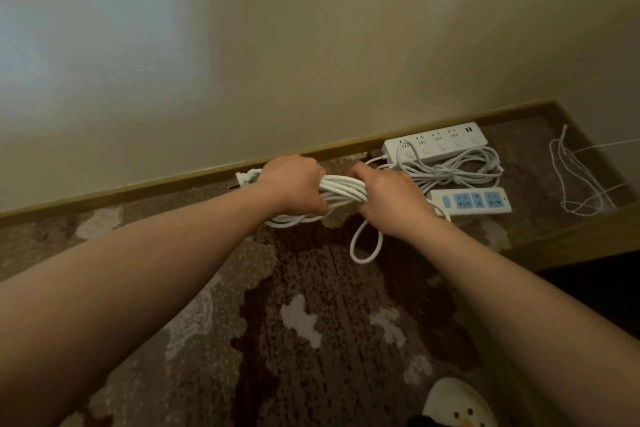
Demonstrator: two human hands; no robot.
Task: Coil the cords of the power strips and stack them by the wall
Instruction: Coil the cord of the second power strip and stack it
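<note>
My left hand (294, 184) and my right hand (388, 201) both grip a bundle of white cord (343, 191) held just above the carpet near the wall. The plug (246, 178) of this cord sticks out to the left of my left hand. A loop of the same cord (363, 250) hangs below my right hand. A small white power strip with blue sockets (474, 202) lies right of my right hand. Behind it, a long white power strip (436, 145) lies against the baseboard with its coiled cord (453, 170) in front.
A patterned brown carpet (311, 322) covers the floor. The cream wall (311, 45) meets a tan baseboard (173, 180). A thin white string (575, 180) lies in the right corner. A white slipper (457, 406) shows at the bottom right.
</note>
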